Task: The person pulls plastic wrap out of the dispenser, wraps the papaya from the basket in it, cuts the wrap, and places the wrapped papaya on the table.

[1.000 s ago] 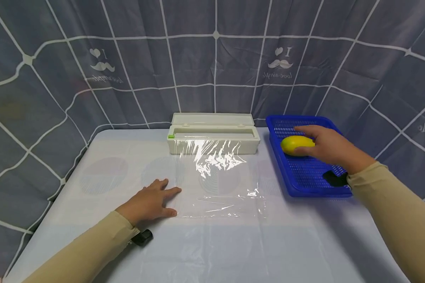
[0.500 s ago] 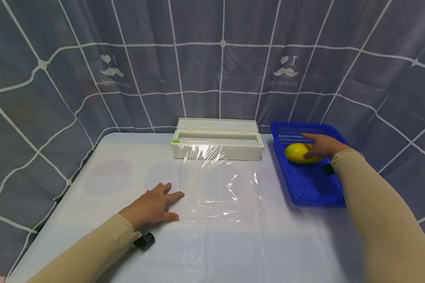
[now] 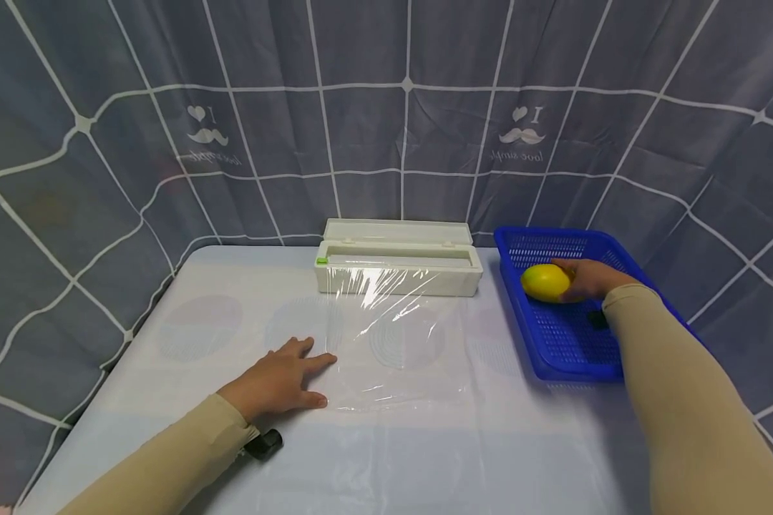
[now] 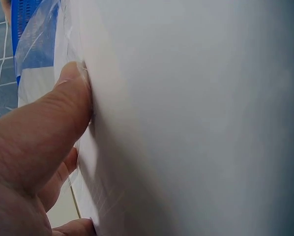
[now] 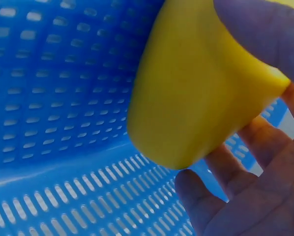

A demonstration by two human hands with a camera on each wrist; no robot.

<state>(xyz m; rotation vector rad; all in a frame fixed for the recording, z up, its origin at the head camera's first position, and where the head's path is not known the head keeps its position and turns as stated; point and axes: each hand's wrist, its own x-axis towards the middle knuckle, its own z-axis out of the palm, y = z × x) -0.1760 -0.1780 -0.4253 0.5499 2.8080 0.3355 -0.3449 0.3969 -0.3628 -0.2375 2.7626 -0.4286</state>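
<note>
In the head view my right hand (image 3: 589, 279) reaches into the blue plastic basket (image 3: 533, 350) and grips a smooth yellow oval fruit (image 3: 545, 283). The right wrist view shows that fruit (image 5: 201, 93) between the thumb and several curled fingers, above the slotted basket floor. My left hand (image 3: 277, 379) lies on the table with fingers spread, its fingertips at the left edge of a clear sheet of cling film (image 3: 393, 357). The film runs toward me from a white cling film dispenser (image 3: 399, 281) whose lid is raised. In the left wrist view the left thumb (image 4: 73, 98) touches the film's edge.
A pale cloth with faint printed circles covers the table (image 3: 361, 465). Behind it and at both sides hangs a grey curtain (image 3: 361, 129) with white grid lines. The basket stands at the right, beside the dispenser, which is near the table's back edge.
My right hand has lowered over the yellow fruit and closed round it. The left hand stays on the film's edge. The whole scene has shifted slightly down and right in the head view.
</note>
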